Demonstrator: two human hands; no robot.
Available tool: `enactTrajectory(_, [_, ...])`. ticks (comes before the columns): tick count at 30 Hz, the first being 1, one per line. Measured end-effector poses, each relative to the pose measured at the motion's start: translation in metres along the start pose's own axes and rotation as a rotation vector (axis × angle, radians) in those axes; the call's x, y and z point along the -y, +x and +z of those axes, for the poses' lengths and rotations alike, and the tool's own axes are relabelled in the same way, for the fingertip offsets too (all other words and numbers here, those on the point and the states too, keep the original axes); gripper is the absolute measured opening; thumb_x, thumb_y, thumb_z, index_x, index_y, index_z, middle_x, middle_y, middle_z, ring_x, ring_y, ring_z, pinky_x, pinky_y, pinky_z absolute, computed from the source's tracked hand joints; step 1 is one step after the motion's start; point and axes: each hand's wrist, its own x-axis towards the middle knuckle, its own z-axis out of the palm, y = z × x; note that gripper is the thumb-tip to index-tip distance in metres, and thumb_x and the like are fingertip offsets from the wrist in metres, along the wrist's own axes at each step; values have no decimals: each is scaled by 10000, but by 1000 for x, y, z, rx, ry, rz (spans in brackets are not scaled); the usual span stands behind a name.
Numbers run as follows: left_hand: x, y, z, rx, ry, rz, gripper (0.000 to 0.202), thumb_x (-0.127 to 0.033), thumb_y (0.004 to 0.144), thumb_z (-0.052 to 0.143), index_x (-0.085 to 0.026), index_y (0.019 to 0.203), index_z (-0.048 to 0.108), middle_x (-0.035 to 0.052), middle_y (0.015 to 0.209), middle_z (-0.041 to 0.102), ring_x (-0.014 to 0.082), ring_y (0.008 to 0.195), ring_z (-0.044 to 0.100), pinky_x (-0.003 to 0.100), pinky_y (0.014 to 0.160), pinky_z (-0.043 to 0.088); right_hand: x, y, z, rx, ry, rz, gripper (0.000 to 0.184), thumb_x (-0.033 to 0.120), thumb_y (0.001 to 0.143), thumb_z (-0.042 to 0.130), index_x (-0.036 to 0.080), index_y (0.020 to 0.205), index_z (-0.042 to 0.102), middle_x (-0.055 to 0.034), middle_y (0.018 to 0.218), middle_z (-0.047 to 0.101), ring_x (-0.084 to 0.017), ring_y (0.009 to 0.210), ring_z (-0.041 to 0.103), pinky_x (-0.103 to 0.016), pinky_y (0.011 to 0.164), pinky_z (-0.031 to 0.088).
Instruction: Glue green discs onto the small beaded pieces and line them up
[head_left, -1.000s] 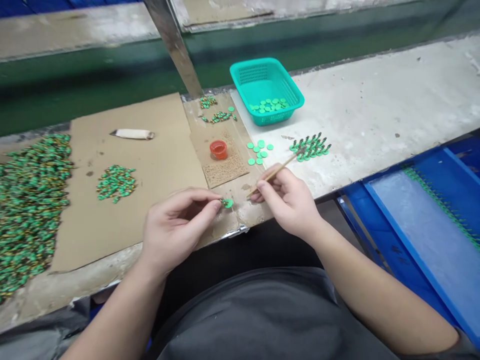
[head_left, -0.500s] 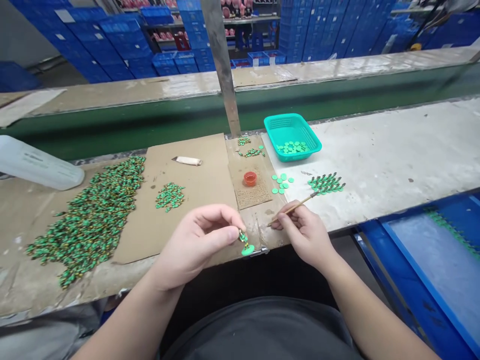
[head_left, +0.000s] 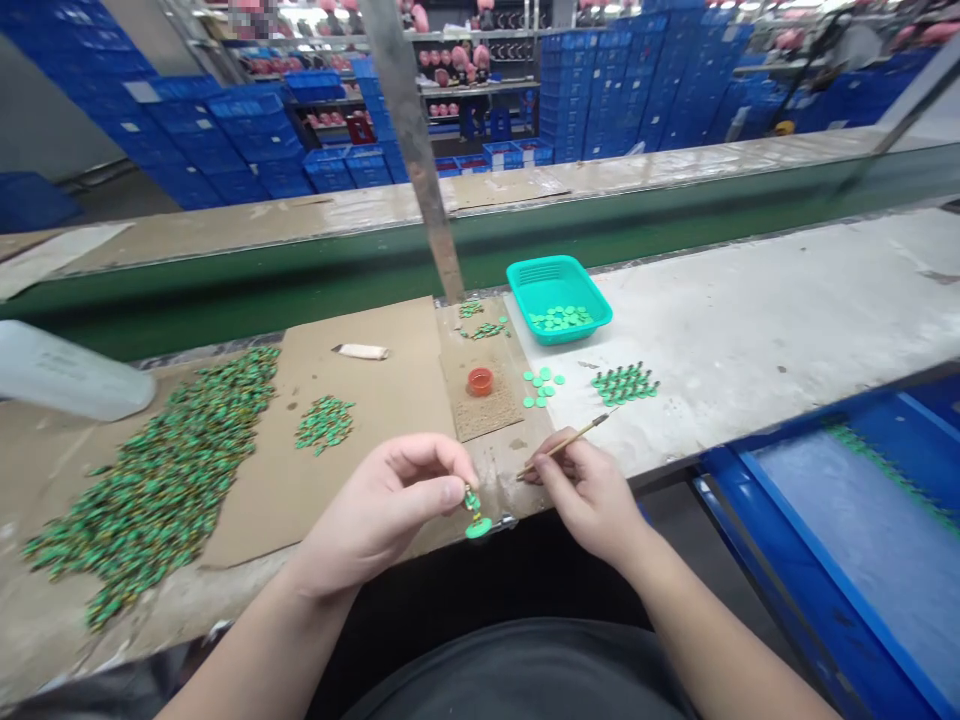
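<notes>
My left hand (head_left: 390, 515) pinches a small green figurine (head_left: 473, 505) between thumb and forefinger. A round green disc base sits at its lower end, above the table's front edge. My right hand (head_left: 589, 495) is closed around a thin brush (head_left: 564, 443) held like a pen, its dark tip pointing up and right. Beyond the hands, a small red cup (head_left: 480, 381) stands on a stained cardboard piece (head_left: 491, 412). Several loose green discs (head_left: 541, 386) lie to its right. Farther right, figurines on bases (head_left: 626, 384) stand upright in rows.
A large heap of green figurines (head_left: 172, 480) covers the left, with a smaller pile (head_left: 324, 424) on cardboard (head_left: 390, 400). A white-handled pointed tool (head_left: 361, 351), a white bottle (head_left: 67, 370) and a teal basket (head_left: 559, 338) of discs stand or lie around. A metal post (head_left: 424, 170) rises behind; blue trays (head_left: 825, 520) are right.
My view has tilted upward, so the table and both hands appear lower in the picture. Both hands keep the same holds on the figurine and the brush.
</notes>
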Motion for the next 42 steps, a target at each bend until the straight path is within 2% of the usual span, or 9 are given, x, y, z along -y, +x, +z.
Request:
enactTrajectory(3, [6,12,7,-37,205,63,364,-574,827,1044,-259,788,866,54,731,820,182,630,722,259,592,594,2,-21,-11,-71,-71,-59,114,328,1148,729,261,1066,771,-82,977,881,-268,884,922,-376,859,780])
enactTrajectory(7, [24,46,31,-108,561,150,392,-649,933,845,-262,879,881,26,773,848,201,660,771,262,609,610,3,-52,-33,-174,-128,-95,89,258,1144,694,250,1095,767,-66,980,884,-221,859,912,-303,824,763])
enactTrajectory(11, [39,96,71,-27,682,295,335,-554,1000,725,-266,941,886,7,801,820,186,691,732,297,668,585,4,-73,-57,-245,-141,-66,97,216,1148,681,251,1101,757,-56,994,879,-201,885,901,-284,848,760])
enactTrajectory(18, [38,175,145,0,862,584,197,-390,1053,761,-320,995,936,55,1007,684,266,1054,680,442,1015,565,0,-85,-85,-322,-138,-7,107,208,1138,681,252,1073,754,-39,966,862,-195,862,876,-293,827,742])
enactTrajectory(27, [53,204,179,-26,1036,601,165,-330,1039,802,-316,991,960,70,998,633,285,1025,636,462,957,522,-3,-91,-108,-362,-116,26,118,214,1138,667,244,1062,752,-32,957,855,-181,861,864,-271,830,716])
enactTrajectory(31, [37,200,167,-61,1068,518,256,-430,1070,727,-326,1067,961,65,1012,716,269,1022,705,428,959,578,-1,-92,-113,-363,-118,32,128,226,1140,674,244,1051,765,-31,954,855,-179,856,850,-271,825,695])
enactTrajectory(36, [-18,206,99,-202,1197,274,451,-530,1121,552,-313,1241,929,44,999,850,271,865,760,400,811,603,7,-95,-121,-410,-60,110,261,281,1203,575,251,1090,809,-43,1008,870,-186,918,858,-290,878,691])
enactTrajectory(39, [-30,212,68,-53,1335,82,209,-464,954,781,-322,921,931,27,885,859,270,779,773,379,721,582,8,-95,-122,-461,-5,186,313,310,1222,522,254,1106,807,-3,852,770,-164,749,757,-267,724,627])
enactTrajectory(42, [-17,215,61,108,1433,-14,214,-485,996,871,-275,1010,913,44,1074,892,248,920,816,387,870,674,10,-93,-120,-448,-23,211,287,353,1210,561,258,1134,821,19,807,692,-166,737,700,-273,718,595])
